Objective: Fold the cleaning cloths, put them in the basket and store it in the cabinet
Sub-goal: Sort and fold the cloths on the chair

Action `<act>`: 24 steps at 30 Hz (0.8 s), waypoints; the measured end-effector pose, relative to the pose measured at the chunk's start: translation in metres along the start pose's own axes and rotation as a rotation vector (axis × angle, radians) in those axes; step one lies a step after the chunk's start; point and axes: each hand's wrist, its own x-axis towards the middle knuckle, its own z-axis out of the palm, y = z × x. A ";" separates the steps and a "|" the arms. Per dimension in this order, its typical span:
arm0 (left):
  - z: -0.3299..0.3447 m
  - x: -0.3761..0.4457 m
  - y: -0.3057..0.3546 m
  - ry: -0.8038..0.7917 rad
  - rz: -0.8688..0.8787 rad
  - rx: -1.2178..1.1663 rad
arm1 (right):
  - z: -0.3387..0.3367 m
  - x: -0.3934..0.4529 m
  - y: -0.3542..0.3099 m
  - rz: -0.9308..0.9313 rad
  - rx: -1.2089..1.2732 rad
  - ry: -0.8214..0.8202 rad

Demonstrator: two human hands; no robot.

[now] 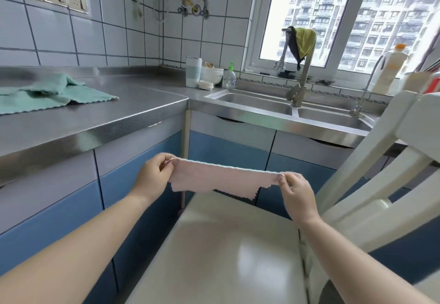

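A pale pink cleaning cloth [221,178] hangs stretched between my two hands above the front edge of a white chair seat [221,251]. My left hand [152,175] pinches its left top corner and my right hand [296,193] pinches its right top corner. The cloth looks doubled over, with a zigzag hem hanging below. A green cleaning cloth [47,94] lies crumpled on the steel countertop [133,111] at the left. No basket is in view.
Blue cabinet doors [228,148] run under the counter ahead. A double steel sink [292,109] with a faucet, draped with a yellow-green rag [303,42], sits by the window. A cup, bowls and bottles stand in the counter's corner. The white chair back [381,168] rises at right.
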 end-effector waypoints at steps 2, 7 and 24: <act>0.004 -0.031 -0.019 -0.078 -0.031 0.039 | 0.008 -0.031 0.017 0.031 -0.027 -0.043; 0.010 -0.112 -0.073 -0.321 -0.235 0.119 | 0.026 -0.120 0.062 0.189 -0.095 -0.257; 0.035 -0.142 -0.124 -0.405 -0.413 0.278 | 0.060 -0.134 0.095 0.423 -0.215 -0.393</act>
